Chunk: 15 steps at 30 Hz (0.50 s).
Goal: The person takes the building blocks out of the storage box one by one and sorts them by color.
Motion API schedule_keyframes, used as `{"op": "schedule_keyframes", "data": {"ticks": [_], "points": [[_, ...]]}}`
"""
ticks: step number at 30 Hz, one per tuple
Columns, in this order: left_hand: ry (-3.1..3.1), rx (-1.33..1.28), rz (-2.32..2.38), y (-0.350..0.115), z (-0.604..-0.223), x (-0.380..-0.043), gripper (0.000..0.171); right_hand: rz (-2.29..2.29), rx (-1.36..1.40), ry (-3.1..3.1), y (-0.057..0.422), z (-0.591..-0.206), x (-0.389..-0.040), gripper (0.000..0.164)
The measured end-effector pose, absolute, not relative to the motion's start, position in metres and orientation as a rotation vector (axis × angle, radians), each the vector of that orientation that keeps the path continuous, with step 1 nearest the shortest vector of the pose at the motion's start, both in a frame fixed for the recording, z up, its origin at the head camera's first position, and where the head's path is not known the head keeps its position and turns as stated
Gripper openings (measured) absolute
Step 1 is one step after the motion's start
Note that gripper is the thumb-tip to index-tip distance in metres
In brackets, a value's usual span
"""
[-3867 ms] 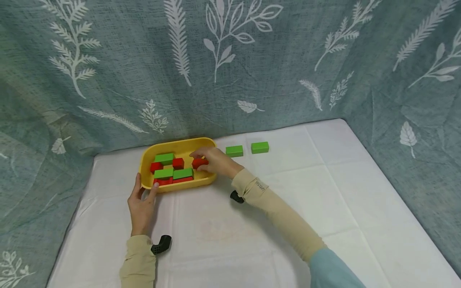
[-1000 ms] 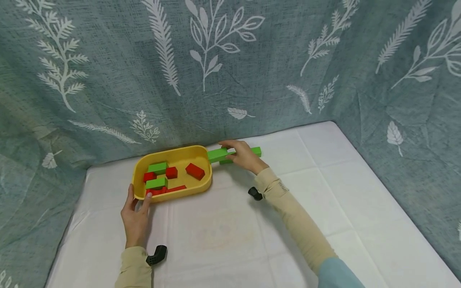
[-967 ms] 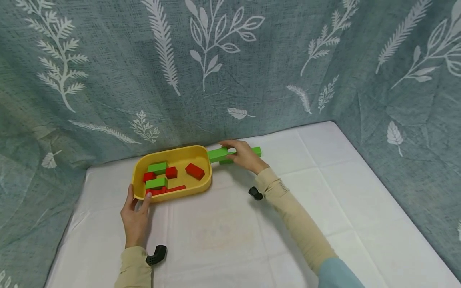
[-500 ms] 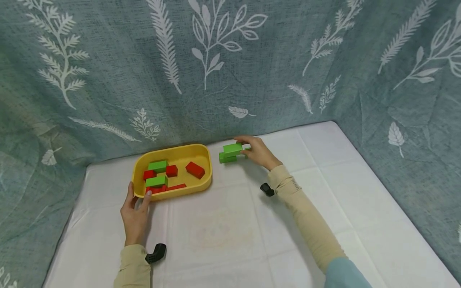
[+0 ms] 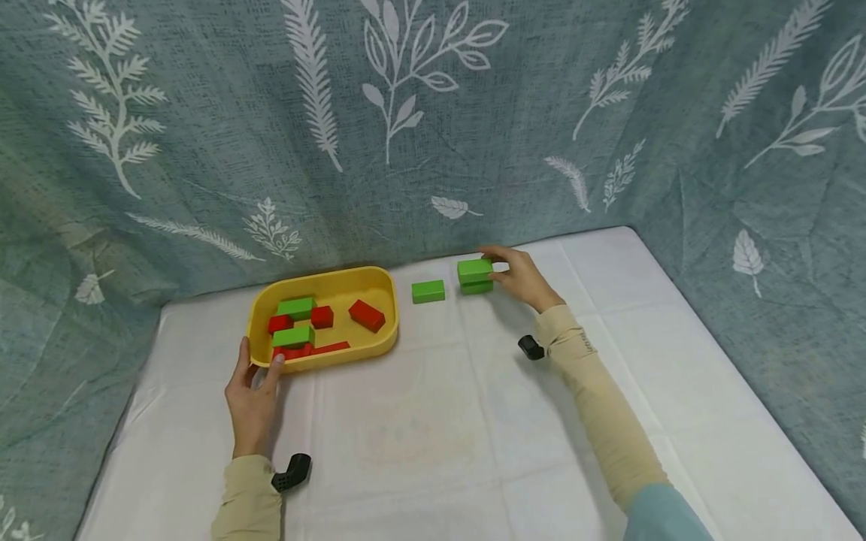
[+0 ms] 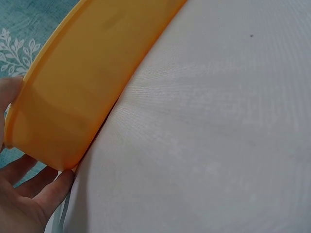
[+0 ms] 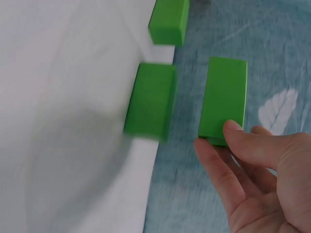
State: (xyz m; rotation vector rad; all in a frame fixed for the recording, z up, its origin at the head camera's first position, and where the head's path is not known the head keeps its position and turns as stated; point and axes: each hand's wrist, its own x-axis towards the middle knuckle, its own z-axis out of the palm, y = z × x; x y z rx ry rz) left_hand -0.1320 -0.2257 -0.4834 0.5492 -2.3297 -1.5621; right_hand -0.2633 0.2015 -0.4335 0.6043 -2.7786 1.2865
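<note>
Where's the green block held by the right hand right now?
In the head view, the green block is right of the yellow tray, pinched in the right hand and held clear of another green block on the white cloth.

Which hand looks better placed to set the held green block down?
The right hand, most likely: it pinches that green block, close to another block. The left hand is farther off, gripping a corner of the yellow tray.
</note>
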Motion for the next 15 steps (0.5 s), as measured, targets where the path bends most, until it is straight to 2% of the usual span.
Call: {"op": "schedule_keyframes", "data": {"ticks": [15], "points": [[-2.323, 0.565, -1.575, -0.227, -0.486, -0.134, 0.065, 1.29, 0.365, -2.799, 0.261, -0.446, -0.27, 0.054]]}}
